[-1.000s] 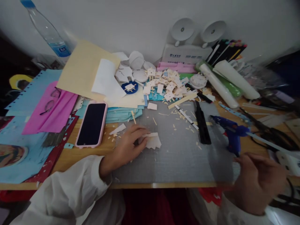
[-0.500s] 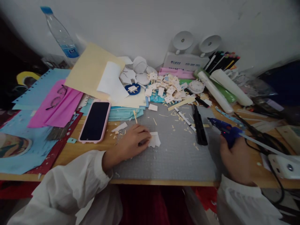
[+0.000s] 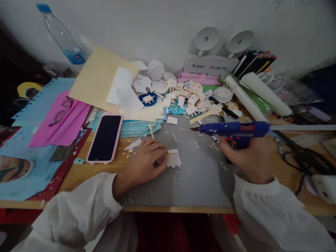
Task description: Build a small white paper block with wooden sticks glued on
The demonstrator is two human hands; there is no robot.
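Note:
In my right hand [image 3: 250, 159] is a blue hot glue gun [image 3: 233, 129], raised over the right side of the grey cutting mat [image 3: 196, 182]. Its nozzle points left, and a glue stick [image 3: 301, 127] sticks out of its back. My left hand [image 3: 149, 157] rests on the mat, fingers curled, thumb and fingertips closed at the edge of a small torn-edged white paper piece [image 3: 173, 159]. Just beyond that hand lies a thin wooden strip [image 3: 151, 131]. A heap of small pale cut-out pieces with drawn faces [image 3: 193, 99] lies at the back of the mat.
A phone [image 3: 105, 138] lies left of the mat, near glasses [image 3: 61, 112] on pink paper. A water bottle [image 3: 63, 38] stands at the back left. At the back are a twin-lamp emergency light [image 3: 210, 64] and pens [image 3: 256, 63]. Cables [image 3: 299, 154] lie at the right.
My right hand has lifted the glue gun and swung it left from the mat's right edge to over the mat, now level. My left hand stays at the paper piece.

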